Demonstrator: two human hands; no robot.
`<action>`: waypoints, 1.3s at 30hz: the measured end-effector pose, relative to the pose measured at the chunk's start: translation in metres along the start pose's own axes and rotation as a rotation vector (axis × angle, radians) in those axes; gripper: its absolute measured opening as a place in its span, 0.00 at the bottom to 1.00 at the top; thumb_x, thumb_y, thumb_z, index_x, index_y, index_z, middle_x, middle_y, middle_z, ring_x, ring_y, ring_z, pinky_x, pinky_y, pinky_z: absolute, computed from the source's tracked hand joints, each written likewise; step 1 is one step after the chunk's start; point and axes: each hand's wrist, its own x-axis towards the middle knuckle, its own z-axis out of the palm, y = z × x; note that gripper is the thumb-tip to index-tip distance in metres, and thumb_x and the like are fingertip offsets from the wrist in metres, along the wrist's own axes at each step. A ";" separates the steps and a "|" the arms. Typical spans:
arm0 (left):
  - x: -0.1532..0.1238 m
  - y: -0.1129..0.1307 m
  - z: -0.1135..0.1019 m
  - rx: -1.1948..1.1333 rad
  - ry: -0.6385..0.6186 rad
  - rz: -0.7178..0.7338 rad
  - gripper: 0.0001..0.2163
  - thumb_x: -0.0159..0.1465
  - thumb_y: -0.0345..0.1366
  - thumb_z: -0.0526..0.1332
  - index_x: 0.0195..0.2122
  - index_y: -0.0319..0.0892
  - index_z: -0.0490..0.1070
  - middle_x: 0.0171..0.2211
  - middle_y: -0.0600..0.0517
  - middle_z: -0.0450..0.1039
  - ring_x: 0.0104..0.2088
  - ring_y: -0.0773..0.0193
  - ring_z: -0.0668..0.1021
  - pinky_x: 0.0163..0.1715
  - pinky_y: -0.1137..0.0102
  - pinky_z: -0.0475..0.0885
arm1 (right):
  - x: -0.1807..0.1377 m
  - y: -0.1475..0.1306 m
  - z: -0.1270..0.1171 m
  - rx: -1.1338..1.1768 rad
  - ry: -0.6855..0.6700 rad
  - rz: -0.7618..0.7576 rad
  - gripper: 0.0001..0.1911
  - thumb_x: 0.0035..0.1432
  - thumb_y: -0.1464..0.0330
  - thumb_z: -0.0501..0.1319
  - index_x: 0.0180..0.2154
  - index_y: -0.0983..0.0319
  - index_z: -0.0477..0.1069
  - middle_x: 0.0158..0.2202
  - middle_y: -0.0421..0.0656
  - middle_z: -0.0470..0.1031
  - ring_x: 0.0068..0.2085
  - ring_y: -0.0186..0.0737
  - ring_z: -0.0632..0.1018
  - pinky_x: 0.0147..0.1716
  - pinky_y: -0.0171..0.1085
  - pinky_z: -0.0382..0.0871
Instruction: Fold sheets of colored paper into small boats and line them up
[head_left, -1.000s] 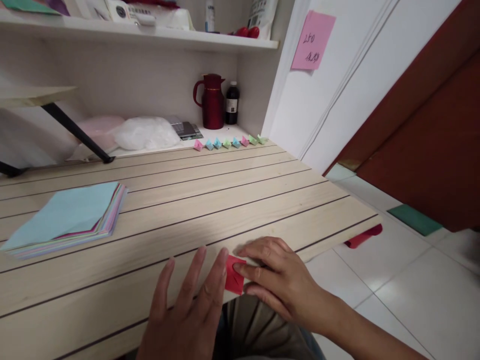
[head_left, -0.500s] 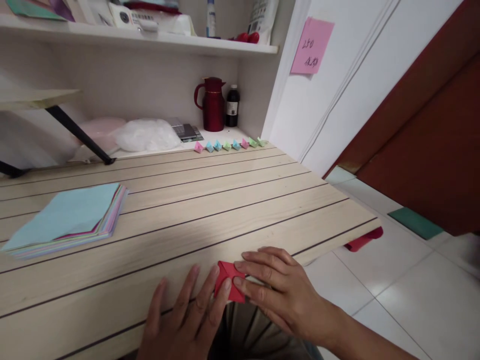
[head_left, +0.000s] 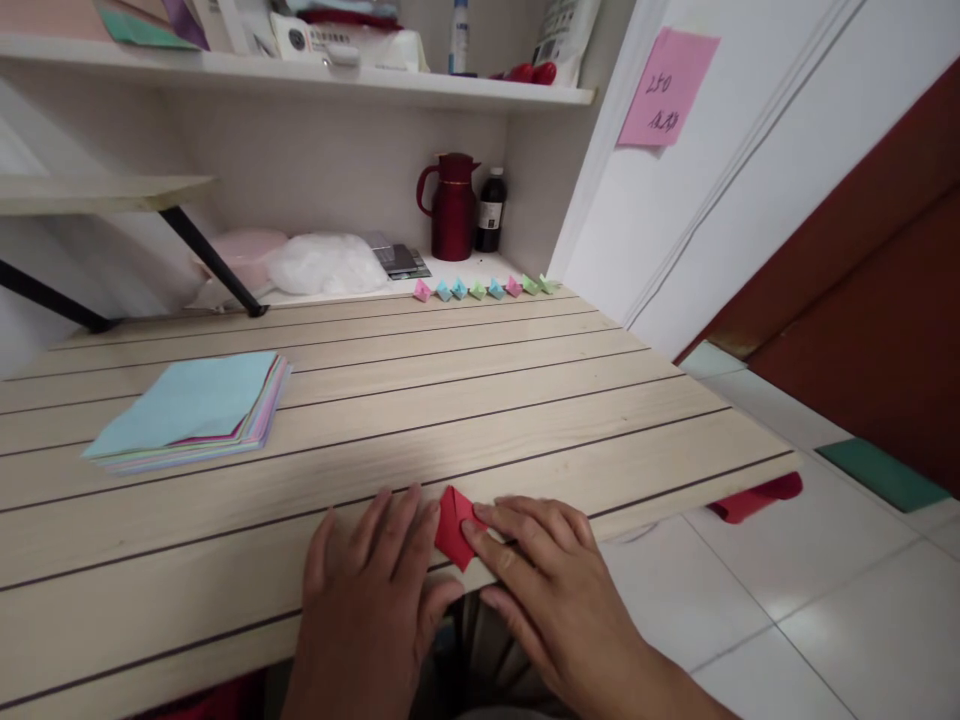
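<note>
A small folded red paper [head_left: 452, 524] lies at the near edge of the wooden desk [head_left: 450, 400]. My left hand [head_left: 371, 600] rests flat beside it, fingers stretched, its fingertips touching the paper's left side. My right hand [head_left: 547, 590] presses on the paper's right side with its fingers extended flat. A stack of coloured paper squares [head_left: 195, 408], light blue on top, sits on the desk to the left.
A row of several small folded paper pieces [head_left: 484, 288] lines the desk's back edge. Behind them stand a dark red jug [head_left: 452, 205] and a dark bottle [head_left: 491, 210]. A pink note [head_left: 666, 88] hangs on the white wall. White floor tiles lie to the right.
The camera view has shifted, so the desk things sit further right in the picture. Both hands have drawn closer together on the red paper, which now shows a pointed fold.
</note>
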 end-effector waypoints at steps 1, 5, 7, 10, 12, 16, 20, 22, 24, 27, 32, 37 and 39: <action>0.001 -0.001 -0.001 -0.002 -0.004 0.007 0.22 0.66 0.44 0.56 0.61 0.49 0.65 0.62 0.50 0.67 0.58 0.50 0.71 0.62 0.44 0.48 | 0.000 0.001 -0.001 0.005 -0.005 0.000 0.23 0.64 0.66 0.59 0.61 0.58 0.64 0.57 0.46 0.71 0.55 0.50 0.69 0.52 0.50 0.61; 0.001 -0.002 -0.001 -0.025 -0.014 -0.014 0.22 0.65 0.42 0.58 0.61 0.51 0.64 0.62 0.50 0.66 0.59 0.48 0.70 0.59 0.43 0.52 | -0.001 0.002 -0.001 -0.012 -0.002 -0.054 0.25 0.64 0.65 0.60 0.62 0.52 0.63 0.57 0.45 0.70 0.56 0.51 0.68 0.52 0.51 0.59; -0.001 -0.002 -0.001 -0.038 -0.016 -0.025 0.24 0.65 0.41 0.59 0.62 0.52 0.62 0.63 0.51 0.65 0.60 0.48 0.69 0.59 0.44 0.52 | -0.002 0.001 0.000 -0.026 -0.004 -0.064 0.24 0.63 0.65 0.61 0.60 0.48 0.65 0.56 0.44 0.70 0.56 0.52 0.68 0.51 0.51 0.59; -0.005 -0.002 0.000 -0.042 -0.008 -0.023 0.25 0.64 0.41 0.59 0.63 0.50 0.61 0.65 0.51 0.61 0.62 0.50 0.67 0.63 0.46 0.47 | -0.001 0.000 0.001 -0.031 0.019 -0.059 0.21 0.63 0.65 0.61 0.57 0.47 0.68 0.54 0.44 0.71 0.55 0.51 0.68 0.50 0.50 0.59; -0.006 -0.002 -0.001 -0.032 0.026 -0.005 0.26 0.65 0.41 0.58 0.64 0.44 0.60 0.66 0.49 0.59 0.63 0.52 0.65 0.66 0.49 0.42 | 0.000 -0.001 0.001 -0.030 0.036 -0.059 0.20 0.63 0.66 0.60 0.56 0.48 0.69 0.54 0.44 0.72 0.55 0.51 0.68 0.49 0.50 0.59; -0.006 0.000 -0.001 -0.026 0.098 0.071 0.24 0.66 0.34 0.55 0.64 0.44 0.60 0.67 0.54 0.57 0.66 0.58 0.61 0.67 0.50 0.36 | 0.003 -0.001 -0.002 -0.027 0.016 -0.070 0.18 0.63 0.66 0.61 0.54 0.50 0.70 0.55 0.44 0.72 0.55 0.52 0.68 0.50 0.51 0.58; -0.008 0.003 0.003 -0.004 0.060 0.127 0.24 0.65 0.30 0.53 0.63 0.47 0.61 0.66 0.55 0.59 0.63 0.59 0.65 0.67 0.50 0.31 | 0.001 0.001 -0.002 -0.014 0.001 -0.082 0.17 0.62 0.66 0.62 0.53 0.56 0.70 0.56 0.45 0.72 0.56 0.51 0.68 0.53 0.52 0.59; -0.010 0.006 0.005 -0.002 0.029 0.081 0.26 0.64 0.28 0.53 0.63 0.51 0.61 0.65 0.55 0.61 0.63 0.57 0.66 0.66 0.46 0.33 | -0.002 0.001 0.002 -0.010 0.012 -0.082 0.19 0.62 0.65 0.61 0.55 0.59 0.68 0.56 0.46 0.72 0.56 0.51 0.68 0.54 0.51 0.59; -0.011 0.011 0.005 0.000 0.012 0.027 0.28 0.63 0.26 0.53 0.64 0.54 0.59 0.65 0.56 0.62 0.63 0.54 0.65 0.65 0.42 0.38 | -0.005 0.001 0.005 -0.029 0.010 -0.072 0.24 0.63 0.65 0.61 0.59 0.60 0.64 0.56 0.47 0.72 0.57 0.50 0.67 0.56 0.51 0.58; -0.011 0.012 0.003 -0.009 0.015 -0.010 0.29 0.62 0.26 0.55 0.64 0.53 0.59 0.64 0.54 0.64 0.62 0.51 0.66 0.62 0.43 0.47 | -0.005 0.000 0.004 -0.050 -0.032 -0.048 0.28 0.63 0.61 0.60 0.62 0.61 0.60 0.57 0.47 0.71 0.58 0.51 0.66 0.57 0.52 0.56; -0.005 -0.005 -0.006 -0.164 0.081 0.085 0.22 0.63 0.33 0.59 0.59 0.52 0.67 0.52 0.54 0.77 0.51 0.59 0.75 0.52 0.59 0.64 | 0.005 -0.002 -0.013 0.092 -0.151 0.004 0.25 0.63 0.59 0.61 0.59 0.59 0.64 0.54 0.47 0.72 0.56 0.50 0.67 0.53 0.49 0.61; -0.002 -0.009 -0.009 -0.314 0.141 0.065 0.14 0.62 0.37 0.63 0.50 0.52 0.73 0.44 0.57 0.78 0.44 0.63 0.76 0.50 0.62 0.65 | 0.009 -0.002 -0.017 0.175 -0.109 0.054 0.16 0.64 0.66 0.60 0.54 0.56 0.68 0.50 0.44 0.73 0.51 0.46 0.69 0.49 0.46 0.62; -0.002 -0.008 -0.008 -0.359 0.155 0.021 0.12 0.61 0.38 0.65 0.47 0.53 0.74 0.43 0.58 0.78 0.43 0.63 0.76 0.50 0.61 0.65 | 0.009 -0.002 -0.016 0.211 -0.086 0.074 0.14 0.65 0.65 0.60 0.52 0.55 0.69 0.48 0.43 0.74 0.49 0.45 0.70 0.48 0.46 0.62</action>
